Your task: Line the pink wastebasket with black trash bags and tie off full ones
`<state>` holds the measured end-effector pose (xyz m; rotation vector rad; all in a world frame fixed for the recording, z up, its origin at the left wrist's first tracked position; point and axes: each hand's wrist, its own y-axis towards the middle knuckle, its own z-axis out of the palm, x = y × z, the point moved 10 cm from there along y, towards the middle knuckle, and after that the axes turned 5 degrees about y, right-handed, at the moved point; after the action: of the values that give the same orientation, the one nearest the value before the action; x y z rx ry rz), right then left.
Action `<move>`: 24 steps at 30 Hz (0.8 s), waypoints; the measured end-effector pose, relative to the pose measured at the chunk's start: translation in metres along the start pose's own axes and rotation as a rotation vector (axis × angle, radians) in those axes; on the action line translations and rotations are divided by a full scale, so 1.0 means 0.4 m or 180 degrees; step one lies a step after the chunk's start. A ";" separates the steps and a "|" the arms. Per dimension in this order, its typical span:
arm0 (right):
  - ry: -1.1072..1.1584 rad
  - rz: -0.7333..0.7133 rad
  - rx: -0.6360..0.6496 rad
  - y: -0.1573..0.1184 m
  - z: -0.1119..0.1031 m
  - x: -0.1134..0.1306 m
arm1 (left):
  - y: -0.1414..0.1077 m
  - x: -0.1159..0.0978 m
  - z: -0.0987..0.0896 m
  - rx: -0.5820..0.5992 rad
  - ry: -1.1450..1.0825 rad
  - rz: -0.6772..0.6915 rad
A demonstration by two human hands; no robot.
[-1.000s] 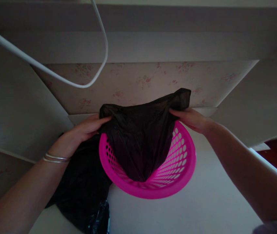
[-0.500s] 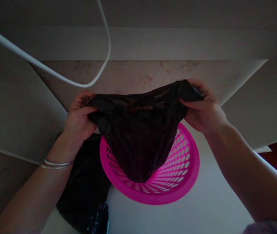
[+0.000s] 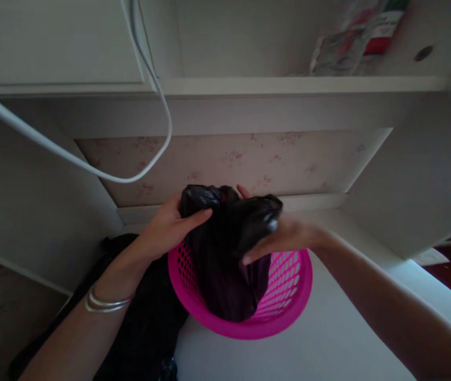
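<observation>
A black plastic bag (image 3: 225,275) hangs bunched down into a pink perforated basket (image 3: 245,329). My left hand (image 3: 170,225) grips the bag's gathered upper edge on the left, thumb over the plastic and fingers mostly hidden behind it. On the right side my right hand (image 3: 281,235) is closed around another fold of the bag, slightly blurred. The two hands are close together above the basket's rim. The bag's mouth is crumpled between them, and its lower end rests inside the basket.
More black plastic (image 3: 142,323) lies left of the basket on the white surface (image 3: 308,349). A white cable (image 3: 122,180) loops across the upper left. Behind, a flowered wall panel (image 3: 241,164) sits below a white shelf (image 3: 289,86) holding clear packaging (image 3: 339,50).
My hands have come inward and down, so the bag that was stretched wide between them is now bunched up. The view has shifted to show the shelf above.
</observation>
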<state>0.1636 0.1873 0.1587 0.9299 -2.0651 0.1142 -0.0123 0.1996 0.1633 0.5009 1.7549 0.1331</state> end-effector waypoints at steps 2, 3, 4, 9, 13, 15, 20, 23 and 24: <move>0.0185 0.0125 0.0105 0.037 0.031 0.007 | 0.007 -0.031 0.024 0.0021 -0.0283 0.0139; 0.0304 0.0182 0.0192 0.048 0.047 0.006 | 0.010 -0.038 0.030 0.0010 -0.0441 0.0151; 0.0417 0.0214 0.0284 0.055 0.060 0.005 | 0.012 -0.041 0.028 -0.0062 -0.0599 0.0150; 0.0173 0.0234 0.0168 0.050 0.051 -0.012 | -0.006 -0.029 -0.048 -0.0666 -0.1277 0.0250; -0.0481 0.0042 -0.0120 0.036 0.008 -0.028 | -0.082 0.024 -0.069 -0.0504 -0.0760 0.0311; -0.0688 0.0018 -0.0245 0.027 -0.014 -0.047 | -0.153 0.055 -0.073 -0.0559 0.0143 0.0433; -0.0804 0.0040 -0.0203 0.017 -0.035 -0.071 | -0.334 0.069 -0.020 -0.0653 0.1729 0.0968; -0.0848 -0.0019 -0.0186 0.027 -0.033 -0.036 | -0.373 0.049 0.033 -0.0415 0.2082 0.1194; -0.0850 -0.0109 -0.0174 0.033 -0.029 -0.013 | -0.374 0.042 0.042 -0.0389 0.2169 0.1234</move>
<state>0.1647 0.2042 0.1653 0.9897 -2.2825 -0.0893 -0.0377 0.0687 0.0913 0.7602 2.2665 0.7534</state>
